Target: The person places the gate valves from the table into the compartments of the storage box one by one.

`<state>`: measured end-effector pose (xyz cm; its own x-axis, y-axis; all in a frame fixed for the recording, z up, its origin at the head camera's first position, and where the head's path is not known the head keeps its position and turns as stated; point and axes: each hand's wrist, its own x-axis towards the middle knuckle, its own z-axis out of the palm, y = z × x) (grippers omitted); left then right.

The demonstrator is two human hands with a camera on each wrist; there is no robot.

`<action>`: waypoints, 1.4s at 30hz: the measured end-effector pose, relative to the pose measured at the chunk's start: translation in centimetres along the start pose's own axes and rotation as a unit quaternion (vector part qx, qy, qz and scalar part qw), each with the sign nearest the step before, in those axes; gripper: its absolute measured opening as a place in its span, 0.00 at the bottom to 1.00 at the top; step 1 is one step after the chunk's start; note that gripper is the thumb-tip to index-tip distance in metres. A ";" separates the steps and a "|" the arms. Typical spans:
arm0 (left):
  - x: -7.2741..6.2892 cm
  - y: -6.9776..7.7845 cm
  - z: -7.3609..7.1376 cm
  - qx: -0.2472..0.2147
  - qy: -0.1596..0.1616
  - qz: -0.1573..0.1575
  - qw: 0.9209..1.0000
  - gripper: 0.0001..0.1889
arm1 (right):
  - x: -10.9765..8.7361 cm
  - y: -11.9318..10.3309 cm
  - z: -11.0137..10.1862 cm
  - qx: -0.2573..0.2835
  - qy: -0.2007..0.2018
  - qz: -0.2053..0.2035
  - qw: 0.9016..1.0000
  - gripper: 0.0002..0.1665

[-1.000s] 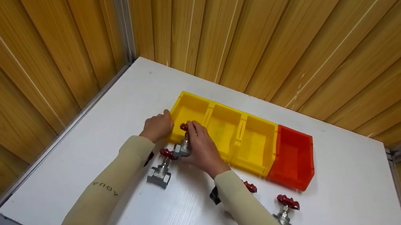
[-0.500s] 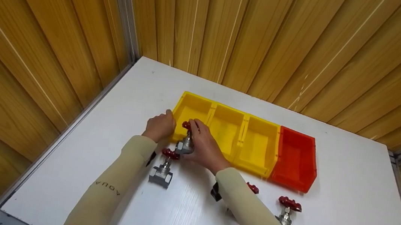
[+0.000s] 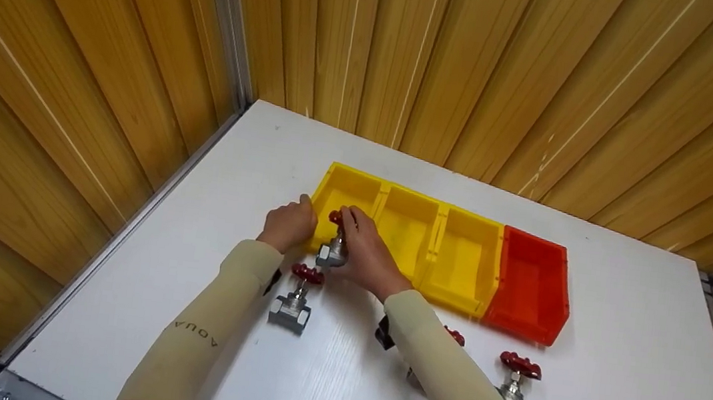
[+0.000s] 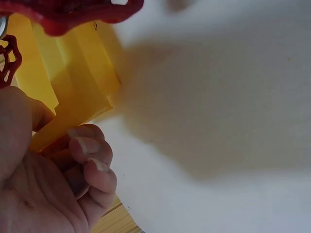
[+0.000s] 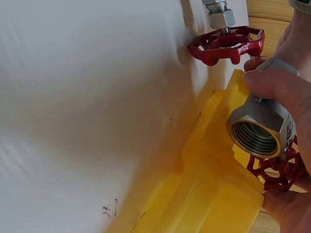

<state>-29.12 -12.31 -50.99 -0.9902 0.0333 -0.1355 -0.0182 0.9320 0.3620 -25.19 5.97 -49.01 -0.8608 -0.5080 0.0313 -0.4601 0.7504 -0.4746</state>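
Observation:
My left hand [image 3: 290, 224] grips the side wall of the leftmost yellow bin [image 3: 351, 189]; in the left wrist view thumb and curled fingers pinch the bin's edge [image 4: 77, 99]. A gate valve with a red handwheel [image 3: 332, 253] is held in my right hand [image 3: 369, 252], over the near end of that bin. The right wrist view has the valve's threaded opening [image 5: 256, 136] facing the camera, with the thumb across the body. Just below the held valve, another gate valve [image 3: 290, 313] stands on the white table.
Two more yellow bins [image 3: 411, 201] and a red bin [image 3: 536, 244] continue the row to the right. One gate valve [image 3: 517, 396] stands at the right front; another valve's handwheel [image 3: 454, 335] shows partly behind my right forearm. Wood-patterned walls [image 3: 478, 73] enclose the white table [image 3: 636, 339].
My right hand has moved the held valve slightly farther from me, away from the standing valve's handwheel. My left hand keeps its grip on the bin. The head view has shifted slightly.

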 end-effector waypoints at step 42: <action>0.0 0.0 0.1 0.008 0.006 0.004 1.000 0.19 | 4.7 0.8 -0.2 0.043 0.026 0.045 0.998 0.57</action>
<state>-29.11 -12.29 -51.12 -0.9919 0.0372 -0.1211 -0.0074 0.9374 0.3481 -29.65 4.27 -49.02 -0.9092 -0.4153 0.0304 -0.3618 0.7517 -0.5513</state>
